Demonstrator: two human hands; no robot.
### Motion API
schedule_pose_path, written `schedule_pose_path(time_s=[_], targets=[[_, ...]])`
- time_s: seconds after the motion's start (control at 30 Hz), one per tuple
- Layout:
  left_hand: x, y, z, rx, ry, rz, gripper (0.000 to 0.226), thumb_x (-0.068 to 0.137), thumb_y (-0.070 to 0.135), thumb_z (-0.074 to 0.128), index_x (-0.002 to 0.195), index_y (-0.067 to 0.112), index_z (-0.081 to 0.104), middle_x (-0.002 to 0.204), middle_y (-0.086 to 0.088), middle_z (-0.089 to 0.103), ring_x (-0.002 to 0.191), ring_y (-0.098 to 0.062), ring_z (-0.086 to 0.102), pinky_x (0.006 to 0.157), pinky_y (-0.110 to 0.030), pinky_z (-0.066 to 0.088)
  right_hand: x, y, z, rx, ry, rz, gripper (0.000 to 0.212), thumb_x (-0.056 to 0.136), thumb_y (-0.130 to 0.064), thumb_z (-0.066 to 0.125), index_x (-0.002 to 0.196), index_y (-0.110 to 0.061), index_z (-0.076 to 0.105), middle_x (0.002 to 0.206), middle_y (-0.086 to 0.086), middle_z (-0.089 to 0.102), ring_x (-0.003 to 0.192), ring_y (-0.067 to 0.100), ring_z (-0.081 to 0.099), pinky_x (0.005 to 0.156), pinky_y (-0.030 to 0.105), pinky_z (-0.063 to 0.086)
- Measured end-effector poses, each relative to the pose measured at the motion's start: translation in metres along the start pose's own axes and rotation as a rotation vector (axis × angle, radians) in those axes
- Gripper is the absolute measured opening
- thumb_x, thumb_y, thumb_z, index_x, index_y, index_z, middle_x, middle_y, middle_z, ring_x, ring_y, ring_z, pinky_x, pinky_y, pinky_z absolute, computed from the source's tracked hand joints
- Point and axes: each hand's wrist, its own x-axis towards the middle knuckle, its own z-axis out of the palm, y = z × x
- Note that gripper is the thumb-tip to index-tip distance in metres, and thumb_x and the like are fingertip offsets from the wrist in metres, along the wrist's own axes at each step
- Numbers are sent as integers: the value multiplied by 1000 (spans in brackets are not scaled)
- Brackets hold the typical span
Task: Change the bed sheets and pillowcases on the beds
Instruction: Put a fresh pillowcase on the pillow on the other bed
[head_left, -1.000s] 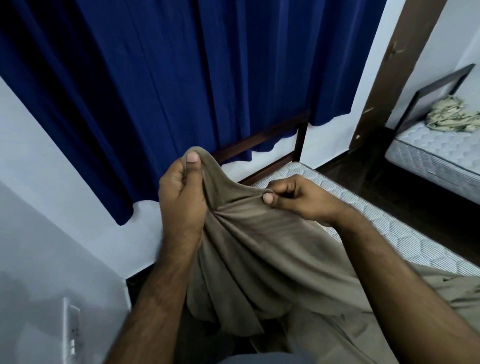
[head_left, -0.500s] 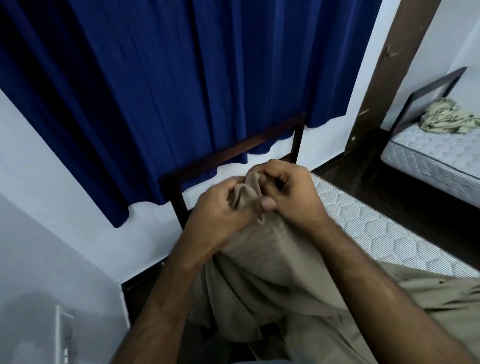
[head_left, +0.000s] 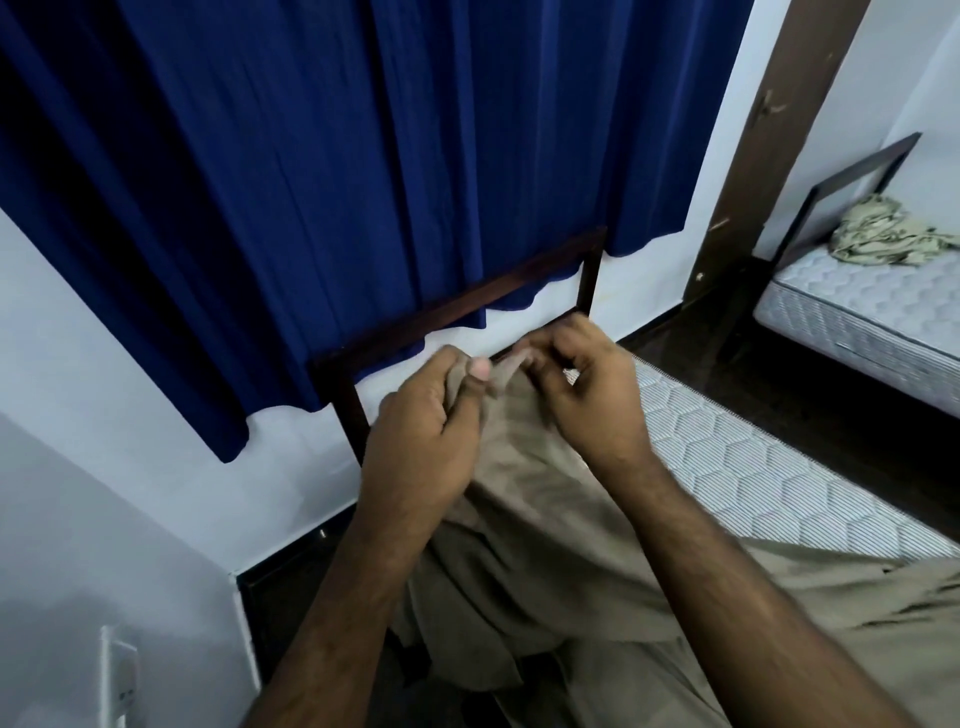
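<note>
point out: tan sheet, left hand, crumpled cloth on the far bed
tan sheet (head_left: 530, 525), head view, on the draped folds below the hands
left hand (head_left: 421, 447), head view, on the back of the hand
crumpled cloth (head_left: 878, 236), head view, on the middle of the heap

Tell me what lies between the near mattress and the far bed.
In the head view, a strip of bare dark floor separates the near mattress from the far bed; nothing lies on it.

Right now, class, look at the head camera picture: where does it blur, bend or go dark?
Head view: right hand fingers smear with motion blur; the doorframe leans from wide-angle distortion; dim light hides the floor under the headboard; curtain folds go near black.
</note>
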Motion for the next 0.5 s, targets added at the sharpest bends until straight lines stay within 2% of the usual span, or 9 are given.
schedule_pose_path(time_s=[0.07,0.1,0.17,0.27,0.33,0.37,0.43,0.5], targets=[[0,6,0,-71,-151,-20,52,83,77,55,68,27,53,58,9,52,58,-17,52,59,-48,50,4,-10,-3,-42,116,-44,12,94,-4,63,87,-12,69,88,1,59,80,9,58,73,16,44],[-1,8,0,-93,-211,-22,51,76,78,63,68,28,59,58,7,56,58,-18,54,59,-47,51,4,-16,-3,-39,113,-79,12,94,-2,61,87,-10,67,88,3,58,80,11,57,73,16,44],[0,7,0,-93,-266,2,54,72,72,71,69,19,64,60,-2,62,59,-27,59,60,-49,53,3,-22,-3,76,-5,-108,12,94,1,54,88,-5,62,88,4,59,80,13,58,73,22,46],[-2,2,-3,-119,-240,18,62,83,60,64,63,4,46,58,-16,44,54,-22,43,54,-46,41,-1,-15,-5,382,-205,17,9,97,-3,53,91,-5,59,85,5,65,79,14,62,72,31,49],[-5,4,-7,-188,-284,-19,62,88,54,61,66,-1,43,60,-13,38,57,-20,37,54,-39,34,-3,-6,-9,545,-291,124,3,96,-8,60,96,-8,63,85,9,67,80,19,63,75,38,51],[-7,5,-9,-232,-316,-44,61,91,51,61,67,-2,43,62,-10,36,58,-20,36,57,-36,32,-5,-2,-11,601,-340,163,8,95,-8,61,102,-8,65,88,10,69,84,20,65,79,38,53],[-10,9,-11,-338,-362,-106,58,94,46,62,68,-3,47,63,-5,38,60,-19,37,59,-33,33,-8,4,-18,667,-442,214,19,96,-4,60,112,-8,66,98,3,73,94,15,67,86,28,54],[-10,15,-14,-430,-351,-154,47,97,40,63,62,8,58,61,-1,44,58,-17,41,58,-30,37,-10,9,-25,677,-552,252,19,97,-1,56,109,-9,68,98,-3,73,92,10,66,82,23,53]])
